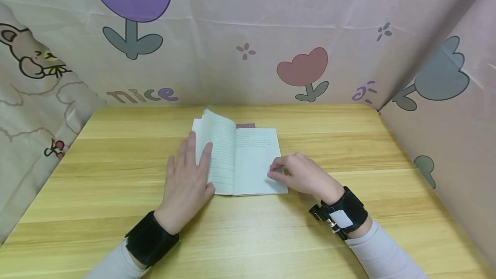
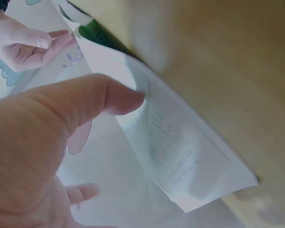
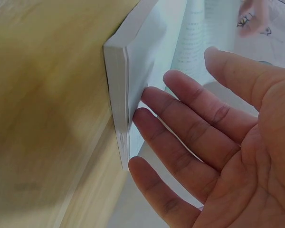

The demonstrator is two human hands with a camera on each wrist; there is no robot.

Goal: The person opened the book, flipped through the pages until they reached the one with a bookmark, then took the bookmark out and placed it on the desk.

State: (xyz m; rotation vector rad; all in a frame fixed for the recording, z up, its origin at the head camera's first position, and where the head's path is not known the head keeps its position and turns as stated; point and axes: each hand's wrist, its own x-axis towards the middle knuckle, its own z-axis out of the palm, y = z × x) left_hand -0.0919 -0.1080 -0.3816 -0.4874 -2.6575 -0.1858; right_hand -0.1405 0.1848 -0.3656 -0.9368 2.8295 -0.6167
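Note:
An open book (image 1: 255, 162) lies on the wooden table, printed text on its left page and a few lines at the top of its right page. One left-hand leaf (image 1: 221, 154) curves up from the rest. My left hand (image 1: 186, 184) rests on the left side of the book, fingers spread and thumb against the page (image 2: 175, 152). At the right edge, my right hand (image 1: 304, 173) has its fingers slightly bent; in the right wrist view the fingertips are by the page-block edge (image 3: 116, 90), with thumb and fingers apart. Nothing is held in it.
Behind the book, a small dark pink strip (image 1: 246, 125) shows at its top edge. A printed cloth (image 1: 217, 72) with flowers hangs along the back and both sides of the table (image 1: 329, 137). Black bands (image 1: 153, 238) circle both wrists.

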